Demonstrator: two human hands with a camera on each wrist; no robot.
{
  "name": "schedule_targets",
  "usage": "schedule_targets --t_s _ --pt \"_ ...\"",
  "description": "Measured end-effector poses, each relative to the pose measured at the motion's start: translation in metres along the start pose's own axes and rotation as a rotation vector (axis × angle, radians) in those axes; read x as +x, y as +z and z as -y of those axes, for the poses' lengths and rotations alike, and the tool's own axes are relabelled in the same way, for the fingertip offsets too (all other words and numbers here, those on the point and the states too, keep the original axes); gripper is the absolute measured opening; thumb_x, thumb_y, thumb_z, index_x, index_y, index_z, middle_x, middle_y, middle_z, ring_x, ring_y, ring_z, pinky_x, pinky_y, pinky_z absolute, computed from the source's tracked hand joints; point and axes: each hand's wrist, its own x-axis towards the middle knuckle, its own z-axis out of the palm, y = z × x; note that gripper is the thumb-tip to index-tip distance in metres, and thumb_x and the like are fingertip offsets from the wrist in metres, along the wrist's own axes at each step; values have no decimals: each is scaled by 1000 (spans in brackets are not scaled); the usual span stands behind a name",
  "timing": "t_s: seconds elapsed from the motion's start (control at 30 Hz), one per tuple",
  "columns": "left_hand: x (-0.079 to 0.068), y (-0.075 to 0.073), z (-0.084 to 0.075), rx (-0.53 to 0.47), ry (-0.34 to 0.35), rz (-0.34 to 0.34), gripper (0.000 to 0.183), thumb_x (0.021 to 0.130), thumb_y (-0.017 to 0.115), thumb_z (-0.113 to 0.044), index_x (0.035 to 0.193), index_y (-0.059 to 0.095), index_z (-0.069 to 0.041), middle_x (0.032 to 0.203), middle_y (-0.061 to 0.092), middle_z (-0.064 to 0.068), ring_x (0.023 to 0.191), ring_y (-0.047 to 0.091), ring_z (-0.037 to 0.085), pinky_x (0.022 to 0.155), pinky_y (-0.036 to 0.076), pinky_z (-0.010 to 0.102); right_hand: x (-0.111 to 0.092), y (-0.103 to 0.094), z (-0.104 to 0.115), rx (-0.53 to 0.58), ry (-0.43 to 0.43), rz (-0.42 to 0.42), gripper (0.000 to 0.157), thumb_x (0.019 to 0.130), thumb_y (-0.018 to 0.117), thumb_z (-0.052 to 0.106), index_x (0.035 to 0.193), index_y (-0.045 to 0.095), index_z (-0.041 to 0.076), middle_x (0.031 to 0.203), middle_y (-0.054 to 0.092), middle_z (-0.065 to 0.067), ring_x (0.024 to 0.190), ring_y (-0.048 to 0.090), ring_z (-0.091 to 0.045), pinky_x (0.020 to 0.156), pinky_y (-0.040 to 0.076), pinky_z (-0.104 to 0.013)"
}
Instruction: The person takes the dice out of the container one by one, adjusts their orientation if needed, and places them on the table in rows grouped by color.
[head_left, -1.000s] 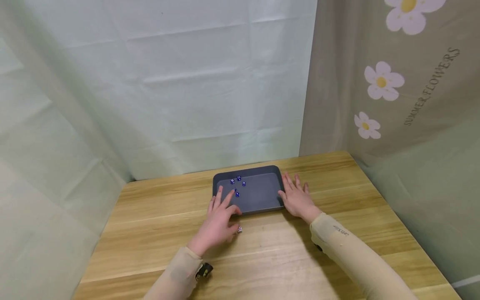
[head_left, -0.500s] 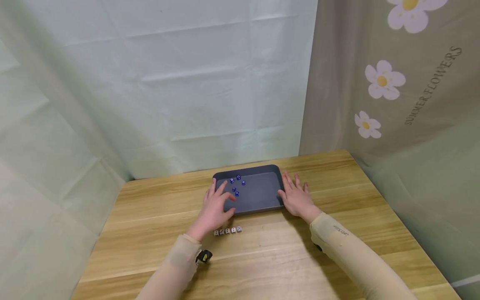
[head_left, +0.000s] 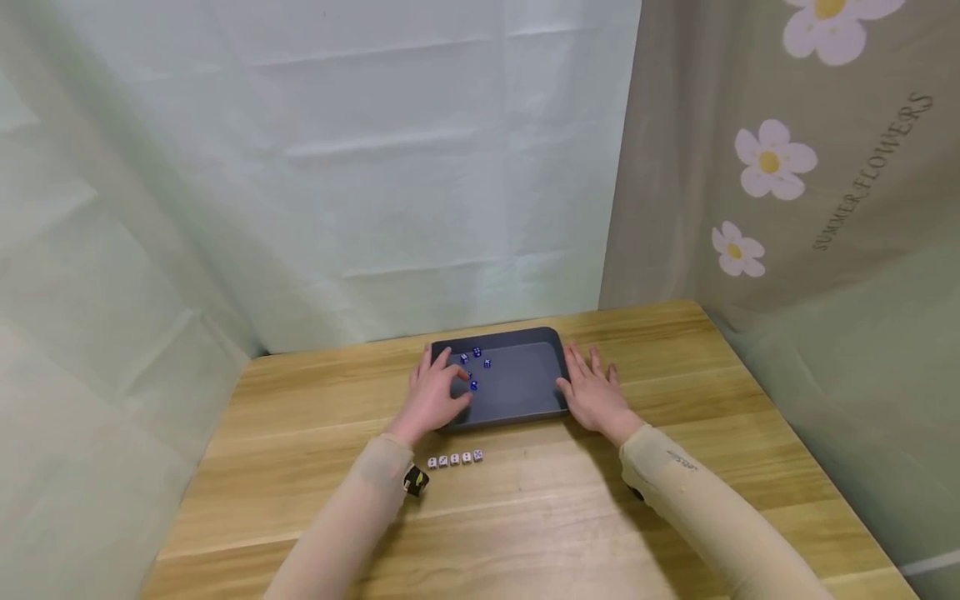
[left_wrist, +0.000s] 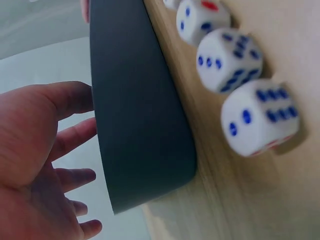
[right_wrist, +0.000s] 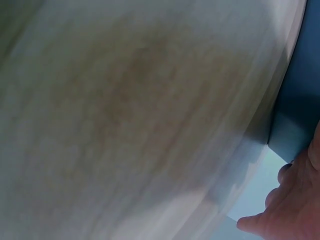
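A dark grey tray lies on the table with several small blue dice in its left part. Over the tray's left side reaches my left hand, thumb and index finger apart, close to the nearest blue die. Another die is partly covered by the index fingertip. My right hand rests with straight fingers along the tray's right edge. In the left wrist view the tray wall hides the left fingertips. In the right wrist view the right hand is beside the tray's corner.
In front of the tray, several white dice stand in a row on the wooden table. The left forearm passes just left of that row. A pale cloth hangs behind the table, and a flowered curtain on the right.
My left hand has moved away from the row of white dice, forward over the tray to the blue dice, uncovering the row. The right hand has stayed at the tray's edge.
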Motion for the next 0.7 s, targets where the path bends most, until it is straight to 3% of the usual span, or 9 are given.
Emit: schedule_targets --t_s 0.3,0.7 --pt "21 -2 0 68 -16 34 26 94 82 -29 115 76 -14 170 32 26 160 1 54 125 14 70 3 -6 0 -12 -2 -10 68 118 31 39 171 5 7 180 3 -11 163 -4 -44 123 4 -74" --pt "21 4 -3 90 -40 89 28 96 81 -26 121 76 -14 172 29 24 161 -4 50 126 9 69 1 2 -1 -11 8 6 68 117 32 40 172 6 7 180 2 -10 163 -6 -41 124 4 -72"
